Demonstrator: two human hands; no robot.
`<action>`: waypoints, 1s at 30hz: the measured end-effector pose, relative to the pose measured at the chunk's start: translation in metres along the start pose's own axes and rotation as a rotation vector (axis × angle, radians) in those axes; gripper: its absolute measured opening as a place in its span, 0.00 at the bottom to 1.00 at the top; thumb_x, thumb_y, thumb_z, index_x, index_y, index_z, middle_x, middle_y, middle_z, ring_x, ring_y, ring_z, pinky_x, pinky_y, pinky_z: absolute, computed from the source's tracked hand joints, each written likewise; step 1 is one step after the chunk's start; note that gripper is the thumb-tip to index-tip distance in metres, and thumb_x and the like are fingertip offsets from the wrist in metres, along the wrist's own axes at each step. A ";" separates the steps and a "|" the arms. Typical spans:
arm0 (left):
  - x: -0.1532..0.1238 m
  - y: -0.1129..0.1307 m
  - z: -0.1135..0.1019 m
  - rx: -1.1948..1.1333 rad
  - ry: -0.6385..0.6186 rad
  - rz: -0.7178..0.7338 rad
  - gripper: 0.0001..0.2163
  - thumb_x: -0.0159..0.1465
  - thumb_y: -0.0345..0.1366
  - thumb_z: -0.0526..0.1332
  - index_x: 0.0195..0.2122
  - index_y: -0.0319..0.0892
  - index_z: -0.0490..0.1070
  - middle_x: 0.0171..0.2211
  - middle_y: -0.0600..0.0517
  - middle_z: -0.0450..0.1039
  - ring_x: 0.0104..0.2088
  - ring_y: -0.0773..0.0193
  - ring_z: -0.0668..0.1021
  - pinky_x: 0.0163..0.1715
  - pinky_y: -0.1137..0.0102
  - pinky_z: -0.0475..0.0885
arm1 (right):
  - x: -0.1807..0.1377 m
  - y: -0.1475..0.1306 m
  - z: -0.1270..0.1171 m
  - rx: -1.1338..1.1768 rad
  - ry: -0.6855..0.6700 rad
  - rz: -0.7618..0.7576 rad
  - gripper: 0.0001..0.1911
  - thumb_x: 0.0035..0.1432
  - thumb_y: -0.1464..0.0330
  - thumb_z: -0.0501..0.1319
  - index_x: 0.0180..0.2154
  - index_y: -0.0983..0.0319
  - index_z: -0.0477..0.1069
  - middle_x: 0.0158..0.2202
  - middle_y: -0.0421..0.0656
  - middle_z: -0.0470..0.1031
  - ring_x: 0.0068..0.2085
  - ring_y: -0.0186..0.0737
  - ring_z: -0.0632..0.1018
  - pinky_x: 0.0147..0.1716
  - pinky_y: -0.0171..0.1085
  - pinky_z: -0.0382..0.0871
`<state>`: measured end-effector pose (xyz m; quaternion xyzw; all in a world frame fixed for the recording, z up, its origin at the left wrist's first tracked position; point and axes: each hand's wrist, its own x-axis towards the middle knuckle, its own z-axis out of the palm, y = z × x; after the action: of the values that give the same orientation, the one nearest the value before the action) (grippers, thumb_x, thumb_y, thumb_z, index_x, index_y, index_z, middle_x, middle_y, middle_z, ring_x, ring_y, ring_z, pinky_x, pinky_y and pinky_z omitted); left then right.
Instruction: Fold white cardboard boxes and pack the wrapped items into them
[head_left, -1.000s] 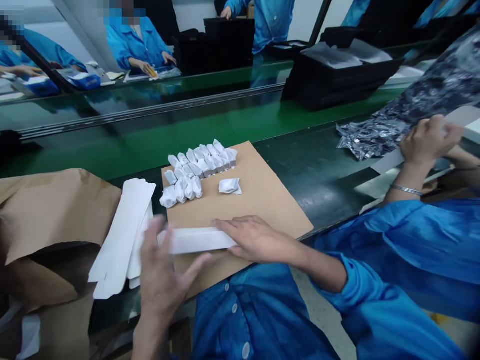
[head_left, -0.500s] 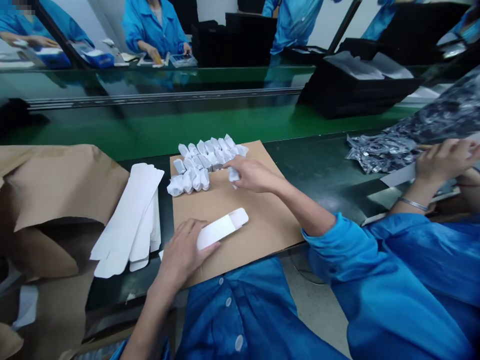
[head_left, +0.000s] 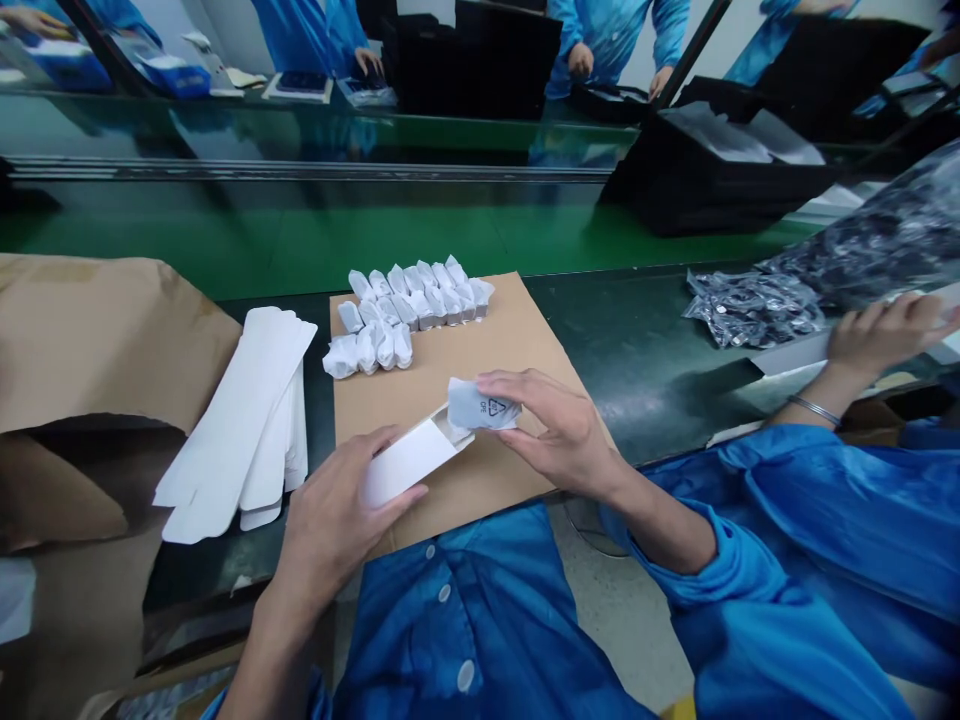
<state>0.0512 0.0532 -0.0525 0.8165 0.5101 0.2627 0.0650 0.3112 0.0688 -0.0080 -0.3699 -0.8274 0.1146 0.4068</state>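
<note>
My left hand (head_left: 341,500) is closed around a narrow white box (head_left: 412,462), whose open end tilts up toward the right. Between the thumb and fingers of my right hand (head_left: 559,430) is a small item in a white plastic pouch (head_left: 484,405) printed with a recycling mark. One end of the pouch is at the mouth of the box; what is inside the pouch is hidden. Both hands are over a brown cardboard sheet (head_left: 517,325). Rows of similar wrapped pouches (head_left: 409,300) lie toward its far edge.
Flat white cartons (head_left: 232,420) are stacked left of the cardboard, beside a large brown paper-lined box (head_left: 105,340). To the right are clear plastic bags (head_left: 750,308) and a co-worker's hand (head_left: 874,335). A black case (head_left: 705,180) stands beyond, and other people work across the green bench (head_left: 315,235).
My right hand has drawn back from the wrapped rows with one pouch and brought it to the box's open end. My left hand still holds the box, slightly shifted.
</note>
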 end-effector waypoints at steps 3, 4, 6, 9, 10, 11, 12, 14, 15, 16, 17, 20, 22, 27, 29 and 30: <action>-0.001 0.002 -0.004 -0.026 0.014 0.002 0.25 0.62 0.53 0.62 0.55 0.45 0.65 0.50 0.47 0.78 0.46 0.55 0.81 0.41 0.67 0.77 | 0.001 -0.005 -0.003 0.007 0.021 -0.024 0.20 0.60 0.75 0.63 0.54 0.62 0.68 0.50 0.51 0.78 0.52 0.43 0.78 0.50 0.44 0.75; -0.001 0.002 -0.005 -0.032 0.021 -0.008 0.26 0.62 0.53 0.61 0.56 0.45 0.65 0.50 0.47 0.78 0.46 0.55 0.81 0.42 0.66 0.77 | 0.001 -0.006 -0.004 0.021 0.006 -0.037 0.20 0.61 0.74 0.63 0.55 0.62 0.68 0.50 0.50 0.78 0.51 0.43 0.78 0.49 0.43 0.75; -0.002 0.002 -0.004 -0.045 0.030 -0.032 0.27 0.61 0.54 0.61 0.56 0.44 0.65 0.50 0.46 0.77 0.45 0.55 0.82 0.42 0.66 0.77 | 0.000 -0.006 -0.009 0.064 -0.063 -0.048 0.21 0.61 0.74 0.63 0.56 0.62 0.68 0.50 0.49 0.78 0.50 0.42 0.78 0.48 0.42 0.76; -0.005 0.000 -0.002 -0.042 -0.001 0.002 0.27 0.62 0.53 0.61 0.57 0.44 0.64 0.51 0.46 0.77 0.46 0.55 0.81 0.43 0.66 0.77 | 0.004 -0.001 -0.021 0.129 -0.246 -0.014 0.19 0.62 0.74 0.62 0.55 0.61 0.69 0.49 0.49 0.78 0.49 0.41 0.77 0.48 0.41 0.75; -0.006 -0.001 -0.001 -0.036 -0.030 0.039 0.27 0.62 0.53 0.61 0.58 0.45 0.64 0.50 0.46 0.77 0.46 0.55 0.81 0.43 0.65 0.77 | 0.007 0.000 -0.026 0.143 -0.340 -0.006 0.18 0.62 0.74 0.61 0.54 0.61 0.69 0.50 0.48 0.78 0.50 0.41 0.77 0.48 0.41 0.74; -0.008 -0.002 0.000 -0.032 -0.061 0.080 0.26 0.63 0.52 0.61 0.59 0.46 0.63 0.50 0.46 0.77 0.47 0.55 0.81 0.43 0.65 0.77 | 0.011 0.001 -0.031 0.151 -0.441 -0.005 0.17 0.63 0.75 0.61 0.54 0.61 0.70 0.50 0.48 0.77 0.50 0.41 0.76 0.48 0.41 0.74; -0.008 -0.002 0.001 -0.035 -0.085 0.113 0.27 0.63 0.51 0.61 0.60 0.47 0.62 0.50 0.47 0.77 0.47 0.55 0.81 0.43 0.64 0.77 | 0.016 0.001 -0.036 0.158 -0.533 -0.008 0.17 0.63 0.76 0.60 0.53 0.61 0.70 0.51 0.48 0.77 0.52 0.41 0.76 0.49 0.41 0.73; -0.009 -0.001 0.001 -0.074 -0.111 0.133 0.28 0.63 0.50 0.62 0.62 0.49 0.60 0.51 0.47 0.77 0.47 0.56 0.81 0.45 0.64 0.77 | 0.024 -0.001 -0.045 0.199 -0.648 0.004 0.18 0.63 0.77 0.60 0.53 0.61 0.70 0.53 0.47 0.76 0.54 0.41 0.75 0.51 0.40 0.71; -0.009 0.000 0.000 -0.108 -0.110 0.118 0.29 0.62 0.51 0.63 0.62 0.49 0.61 0.51 0.47 0.77 0.46 0.56 0.81 0.45 0.65 0.77 | 0.027 -0.003 -0.049 0.238 -0.660 0.021 0.18 0.63 0.76 0.61 0.53 0.61 0.70 0.53 0.47 0.76 0.54 0.40 0.75 0.52 0.39 0.71; -0.008 0.002 -0.001 -0.147 -0.104 0.091 0.29 0.61 0.51 0.64 0.61 0.49 0.62 0.50 0.47 0.77 0.45 0.57 0.81 0.44 0.65 0.77 | 0.029 -0.004 -0.052 0.285 -0.649 0.039 0.17 0.63 0.74 0.62 0.53 0.60 0.70 0.54 0.46 0.75 0.55 0.40 0.75 0.53 0.39 0.70; -0.008 0.004 -0.002 -0.184 -0.099 0.059 0.29 0.60 0.51 0.65 0.60 0.48 0.63 0.48 0.48 0.78 0.43 0.58 0.82 0.43 0.66 0.77 | 0.029 -0.005 -0.055 0.329 -0.632 0.053 0.17 0.63 0.72 0.63 0.53 0.60 0.70 0.54 0.46 0.75 0.55 0.39 0.75 0.54 0.38 0.70; -0.007 0.013 -0.003 -0.250 -0.095 -0.025 0.30 0.58 0.50 0.67 0.59 0.47 0.64 0.41 0.51 0.79 0.38 0.60 0.82 0.39 0.68 0.78 | 0.026 -0.006 -0.059 0.386 -0.576 0.077 0.16 0.63 0.70 0.62 0.53 0.59 0.70 0.54 0.46 0.76 0.56 0.39 0.76 0.54 0.38 0.70; -0.009 0.017 -0.003 -0.260 -0.089 -0.037 0.31 0.58 0.49 0.67 0.60 0.47 0.63 0.40 0.51 0.79 0.37 0.60 0.82 0.39 0.68 0.77 | 0.022 -0.005 -0.059 0.394 -0.554 0.086 0.15 0.64 0.70 0.62 0.53 0.60 0.70 0.54 0.47 0.76 0.56 0.39 0.76 0.54 0.38 0.70; -0.013 0.020 0.000 -0.228 -0.054 0.057 0.28 0.60 0.52 0.64 0.58 0.47 0.64 0.43 0.49 0.78 0.40 0.59 0.81 0.38 0.68 0.77 | 0.009 -0.003 -0.061 0.443 -0.539 0.076 0.17 0.64 0.71 0.62 0.54 0.61 0.68 0.53 0.50 0.75 0.56 0.40 0.76 0.54 0.40 0.71; -0.013 0.021 0.001 -0.232 -0.061 0.109 0.29 0.60 0.56 0.62 0.57 0.46 0.65 0.44 0.47 0.76 0.41 0.58 0.81 0.38 0.68 0.76 | 0.006 -0.004 -0.065 0.498 -0.492 0.045 0.19 0.63 0.72 0.63 0.55 0.61 0.68 0.53 0.50 0.75 0.56 0.41 0.76 0.54 0.41 0.71; -0.011 0.022 0.001 -0.248 -0.063 0.133 0.30 0.59 0.59 0.61 0.56 0.45 0.67 0.43 0.46 0.76 0.40 0.58 0.81 0.37 0.68 0.76 | 0.005 -0.005 -0.068 0.533 -0.472 0.027 0.19 0.63 0.71 0.63 0.56 0.61 0.68 0.53 0.51 0.75 0.56 0.42 0.76 0.54 0.42 0.71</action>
<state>0.0657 0.0329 -0.0494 0.8420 0.4162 0.3016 0.1640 0.3580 0.0612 0.0409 -0.2248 -0.8346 0.4142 0.2850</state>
